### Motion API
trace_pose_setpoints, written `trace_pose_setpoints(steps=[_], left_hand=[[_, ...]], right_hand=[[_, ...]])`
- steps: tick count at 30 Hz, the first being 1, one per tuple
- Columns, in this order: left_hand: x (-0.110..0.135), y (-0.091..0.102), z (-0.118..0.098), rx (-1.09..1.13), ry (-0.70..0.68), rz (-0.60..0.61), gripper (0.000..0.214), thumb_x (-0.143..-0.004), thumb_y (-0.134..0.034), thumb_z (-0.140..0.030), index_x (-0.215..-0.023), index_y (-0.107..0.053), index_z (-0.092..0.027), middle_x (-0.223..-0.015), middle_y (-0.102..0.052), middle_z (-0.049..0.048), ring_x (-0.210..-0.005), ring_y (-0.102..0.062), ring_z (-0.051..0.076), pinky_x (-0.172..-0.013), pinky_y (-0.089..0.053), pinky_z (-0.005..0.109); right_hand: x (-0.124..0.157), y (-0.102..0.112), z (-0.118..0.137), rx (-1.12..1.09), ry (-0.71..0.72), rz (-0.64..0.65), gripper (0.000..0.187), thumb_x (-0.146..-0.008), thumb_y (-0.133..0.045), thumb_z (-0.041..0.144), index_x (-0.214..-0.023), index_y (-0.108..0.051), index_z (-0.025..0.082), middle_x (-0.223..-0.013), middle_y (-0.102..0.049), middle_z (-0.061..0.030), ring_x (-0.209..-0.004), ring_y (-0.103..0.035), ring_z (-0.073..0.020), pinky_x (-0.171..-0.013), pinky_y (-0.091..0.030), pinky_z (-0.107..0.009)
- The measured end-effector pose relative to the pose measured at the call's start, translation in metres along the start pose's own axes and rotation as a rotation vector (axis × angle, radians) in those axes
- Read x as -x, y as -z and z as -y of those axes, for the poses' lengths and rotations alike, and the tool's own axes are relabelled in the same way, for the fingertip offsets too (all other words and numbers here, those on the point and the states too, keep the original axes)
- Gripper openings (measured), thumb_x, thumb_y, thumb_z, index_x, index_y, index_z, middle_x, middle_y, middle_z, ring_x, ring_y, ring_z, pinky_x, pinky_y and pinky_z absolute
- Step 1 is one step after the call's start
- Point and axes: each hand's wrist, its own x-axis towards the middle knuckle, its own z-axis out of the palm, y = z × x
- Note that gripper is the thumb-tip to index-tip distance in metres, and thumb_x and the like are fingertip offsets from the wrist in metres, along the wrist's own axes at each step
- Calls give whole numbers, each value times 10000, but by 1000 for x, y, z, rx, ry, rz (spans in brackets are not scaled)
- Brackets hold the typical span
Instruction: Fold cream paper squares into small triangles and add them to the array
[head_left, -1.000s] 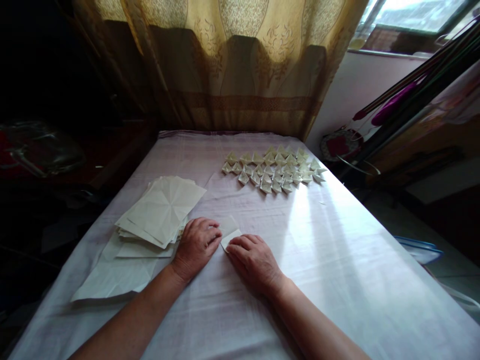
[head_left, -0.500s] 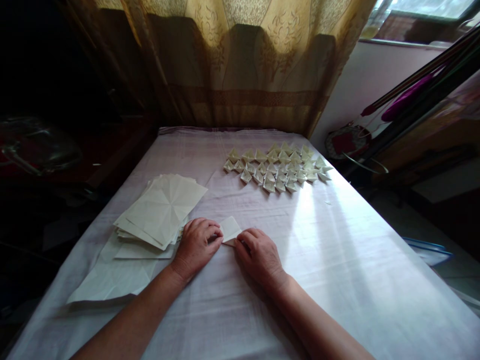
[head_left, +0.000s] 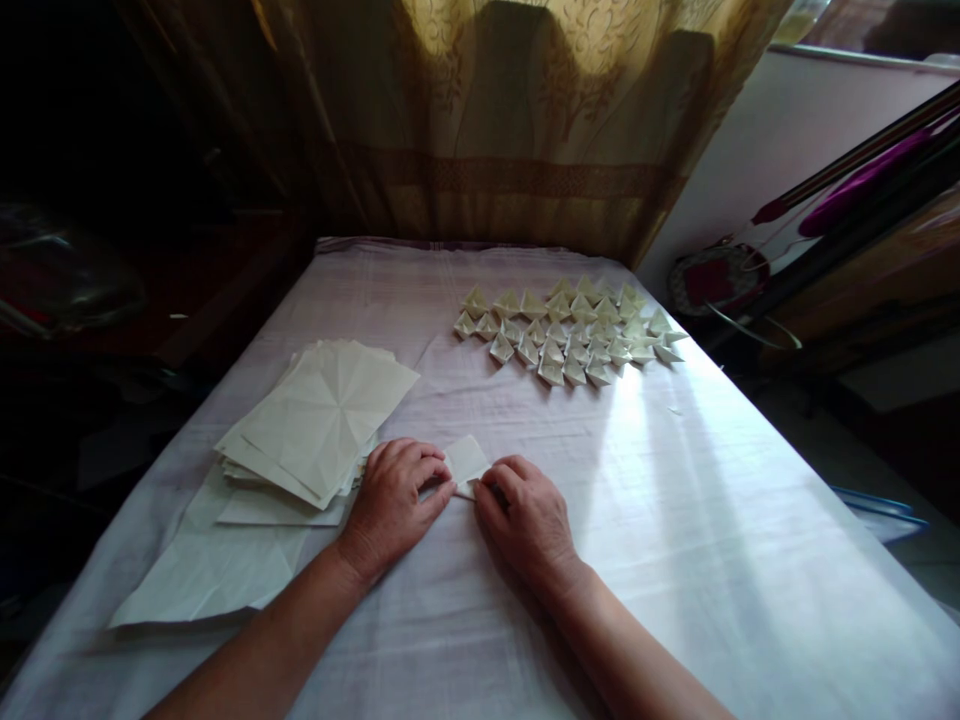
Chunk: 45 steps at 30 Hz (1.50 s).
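Note:
Between my hands, close above the cloth, is a small folded piece of white paper (head_left: 466, 458). My left hand (head_left: 399, 500) pinches its left edge with thumb and fingers. At its lower right edge, my right hand (head_left: 525, 510) grips it with curled fingers, which hide that corner. A stack of creased paper sheets (head_left: 322, 415) lies just left of my left hand, with a larger creased sheet (head_left: 202, 570) beneath. Farther back on the right stand several small folded paper boats (head_left: 574, 330), set in rough rows.
The table (head_left: 675, 560) is covered with a pale checked cloth, and a streak of sunlight falls across its right side. A gold patterned curtain (head_left: 510, 130) hangs behind the far edge. Beyond the right edge are a patterned bag (head_left: 716, 280) and a blue-edged item (head_left: 877, 512).
The camera view has tilted and shifted slightly. Both hands keep hold of the folded paper, and a lower flap shows a little differently between the fingertips.

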Motion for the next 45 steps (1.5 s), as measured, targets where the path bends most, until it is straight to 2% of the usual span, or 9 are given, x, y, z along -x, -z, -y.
trace_pose_setpoints(steps=[5,27,33,39,45], left_hand=[[-1,0,-3,1,22,11,101,-787,-755,-263,-775,-657,-243,-967,-709,12,-959,-603,229,-876,-411,401],[-3,0,-6,-16,56,19,93,-780,-747,-219,-765,-657,-235,-957,-695,0,-958,-597,218,-892,-392,388],[-2,1,-8,-12,62,17,102,-780,-750,-217,-763,-650,-234,-951,-693,-3,-954,-587,218,-891,-385,392],[-3,1,-8,-24,50,16,110,-779,-744,-203,-758,-639,-228,-946,-686,-5,-946,-584,215,-877,-383,386],[-4,0,-10,-59,54,28,127,-780,-754,-263,-767,-631,-233,-935,-674,-1,-944,-575,221,-878,-382,387]], right_hand=[[0,0,1,-4,-4,2,138,-879,-587,208,-743,-611,223,-810,-642,-30,-719,-577,-176,-684,-401,-289],[-4,1,5,57,-73,25,136,-865,-592,200,-729,-604,210,-772,-610,0,-692,-557,-153,-673,-360,-269],[-3,0,4,53,-88,15,57,-856,-572,188,-826,-616,209,-830,-630,-13,-711,-568,-162,-682,-373,-270],[-3,0,2,23,-60,30,115,-869,-597,203,-760,-631,217,-864,-654,-14,-722,-585,-152,-686,-382,-257],[-4,-1,2,33,-52,23,121,-870,-603,200,-757,-644,215,-861,-658,-18,-722,-589,-154,-685,-389,-258]])
